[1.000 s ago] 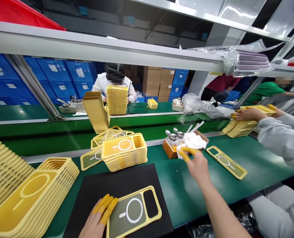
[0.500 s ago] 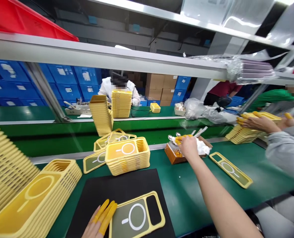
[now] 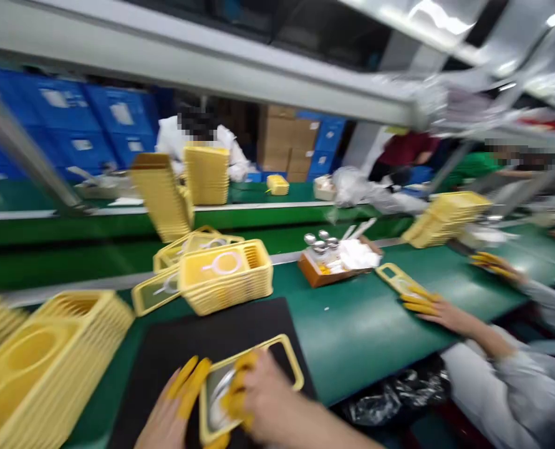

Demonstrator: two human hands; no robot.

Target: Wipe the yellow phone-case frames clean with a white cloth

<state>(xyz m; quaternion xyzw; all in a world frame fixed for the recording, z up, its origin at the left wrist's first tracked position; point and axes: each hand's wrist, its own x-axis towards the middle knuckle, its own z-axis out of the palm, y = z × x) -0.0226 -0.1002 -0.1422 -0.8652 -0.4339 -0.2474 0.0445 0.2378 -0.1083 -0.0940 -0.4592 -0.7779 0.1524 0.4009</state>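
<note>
Beyond the yellow case (image 3: 216, 376), blue bins (image 3: 67, 116) bear white labels (image 3: 121, 113), unreadably blurred.

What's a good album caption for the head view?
Right hand over a yellow-rimmed case on a black mat, left hand at its edge, stacked cases nearby.

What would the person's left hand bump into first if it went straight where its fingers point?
The left hand would probably meet the stack of yellow cases past the black mat, though depth is hard to tell.
</note>
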